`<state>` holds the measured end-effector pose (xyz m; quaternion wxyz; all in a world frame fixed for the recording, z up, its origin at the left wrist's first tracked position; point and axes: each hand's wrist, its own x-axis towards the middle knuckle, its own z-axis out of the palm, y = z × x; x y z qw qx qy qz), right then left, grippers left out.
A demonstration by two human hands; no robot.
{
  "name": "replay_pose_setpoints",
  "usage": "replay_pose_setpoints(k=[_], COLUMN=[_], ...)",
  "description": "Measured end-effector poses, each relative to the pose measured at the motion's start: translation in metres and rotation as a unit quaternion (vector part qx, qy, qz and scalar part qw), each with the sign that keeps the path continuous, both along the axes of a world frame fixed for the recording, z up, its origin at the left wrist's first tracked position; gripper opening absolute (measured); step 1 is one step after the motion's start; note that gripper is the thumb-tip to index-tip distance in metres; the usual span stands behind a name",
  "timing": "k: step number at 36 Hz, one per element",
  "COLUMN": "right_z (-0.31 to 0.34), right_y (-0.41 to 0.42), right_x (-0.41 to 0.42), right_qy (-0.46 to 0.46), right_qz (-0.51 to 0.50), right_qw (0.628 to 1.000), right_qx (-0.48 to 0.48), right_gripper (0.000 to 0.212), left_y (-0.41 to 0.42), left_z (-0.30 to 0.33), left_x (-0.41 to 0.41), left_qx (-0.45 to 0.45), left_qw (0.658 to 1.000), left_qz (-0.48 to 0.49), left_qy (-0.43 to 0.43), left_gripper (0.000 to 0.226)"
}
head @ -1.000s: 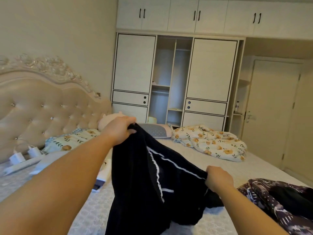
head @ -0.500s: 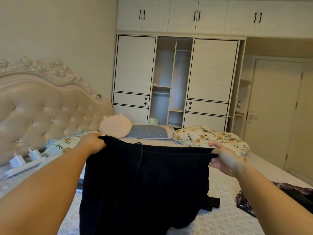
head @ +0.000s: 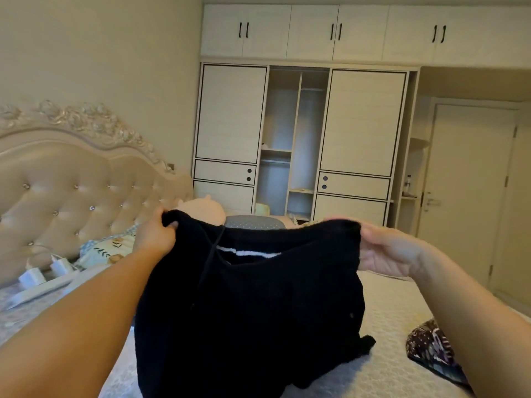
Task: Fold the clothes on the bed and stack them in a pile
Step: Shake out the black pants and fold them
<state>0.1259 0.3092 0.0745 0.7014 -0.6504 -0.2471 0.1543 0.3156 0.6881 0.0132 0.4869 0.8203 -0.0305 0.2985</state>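
Black knit trousers [head: 253, 305] with a drawstring and a white stripe hang in the air over the bed [head: 388, 374], held up by the waistband. My left hand [head: 156, 235] grips the waistband's left end. My right hand [head: 385, 251] holds the right end, thumb on top and fingers behind the fabric. The waistband is stretched wide between both hands and sags open in the middle. The legs drop down onto the mattress. A dark patterned garment [head: 431, 351] lies crumpled at the right, partly hidden by my right arm.
A tufted headboard [head: 66, 191] stands at the left, with pillows [head: 109, 248], a pink plush [head: 207, 211] and white chargers [head: 43, 271] below it. A wardrobe [head: 298, 139] fills the far wall. A door [head: 471, 196] is at the right.
Both hands spread apart and pulled the waistband wide and level. The trousers rose higher, and the waistband has opened so the inner white stripe shows.
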Motion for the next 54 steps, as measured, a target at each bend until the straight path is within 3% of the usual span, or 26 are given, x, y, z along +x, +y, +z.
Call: replay_pose_setpoints(k=[1,3,5,7,8,11,15,20,22,26,30,35,38,42,44,46,47,49,51,54], right_z=[0.000,-0.011,-0.035,-0.062,-0.071,-0.082,-0.074,-0.062,-0.058,-0.049,-0.046,-0.033,-0.016,0.004,0.007,0.006,0.005,0.002,-0.002,-0.009], right_y=[-0.003,-0.006,-0.009,-0.012,-0.014,-0.024,-0.035,-0.037,-0.039,-0.063,-0.086,-0.088,-0.093,-0.095,-0.094,-0.093,-0.093,-0.093,-0.093,-0.087], right_x=[0.006,0.022,0.031,0.031,0.030,0.023,0.016,0.020,0.020,0.013,0.006,0.007,0.002,-0.004,-0.004,-0.002,-0.001,0.002,0.006,0.008], right_qy=[-0.013,0.031,0.069,0.119,0.134,0.134,0.129,0.135,0.126,0.096,0.058,-0.016,-0.040,-0.070,-0.076,-0.089,-0.100,-0.128,-0.150,-0.162], right_qz=[-0.018,-0.199,-0.382,-0.433,-0.421,-0.356,-0.278,-0.263,-0.266,-0.307,-0.375,-0.424,-0.431,-0.410,-0.403,-0.413,-0.418,-0.421,-0.407,-0.369], right_qw=[0.998,0.971,0.921,0.886,0.883,0.886,0.893,0.885,0.881,0.892,0.886,0.868,0.878,0.898,0.899,0.874,0.853,0.796,0.738,0.661], right_qx=[0.060,0.127,0.022,-0.116,-0.160,-0.263,-0.331,-0.360,-0.372,-0.316,-0.265,-0.257,-0.206,-0.142,-0.155,-0.238,-0.297,-0.416,-0.517,-0.632], right_gripper=[0.062,0.049,0.035,0.026,0.022,0.019,0.016,0.049,0.053,0.050,0.037,0.025,0.024,0.027,0.031,0.031,0.029,0.030,0.031,0.029], left_y=[-0.002,-0.010,-0.020,-0.029,-0.030,-0.027,-0.014,-0.011,-0.008,0.004,0.018,0.017,0.021,0.022,0.015,0.007,0.004,-0.003,-0.009,-0.014], left_z=[0.000,-0.007,-0.019,-0.027,-0.030,-0.027,-0.021,-0.018,-0.018,-0.017,-0.010,0.005,0.024,0.044,0.045,0.043,0.042,0.040,0.036,0.031], left_x=[0.000,-0.002,-0.006,-0.015,-0.018,-0.020,-0.013,-0.007,-0.006,-0.008,-0.018,-0.021,-0.019,-0.019,-0.018,-0.014,-0.012,-0.014,-0.014,-0.012], left_qx=[0.005,0.118,0.289,0.364,0.368,0.327,0.249,0.235,0.220,0.112,0.011,-0.021,-0.068,-0.162,-0.094,0.143,0.260,0.387,0.427,0.509], left_qw=[1.000,0.990,0.937,0.889,0.881,0.893,0.914,0.925,0.931,0.931,0.887,0.883,0.887,0.865,0.897,0.943,0.937,0.904,0.885,0.846], left_qz=[-0.005,-0.018,-0.044,-0.061,-0.068,-0.081,-0.106,-0.097,-0.094,-0.199,-0.320,-0.359,-0.378,-0.416,-0.377,-0.261,-0.207,-0.173,-0.179,-0.159], left_qy=[0.002,0.069,0.192,0.272,0.290,0.300,0.303,0.283,0.276,0.285,0.333,0.302,0.255,0.228,0.212,0.149,0.105,0.053,0.040,0.005], left_gripper=[0.022,0.033,0.047,0.052,0.053,0.052,0.057,0.060,0.061,0.050,0.033,0.032,0.034,0.023,0.021,0.015,0.010,0.007,0.005,0.025])
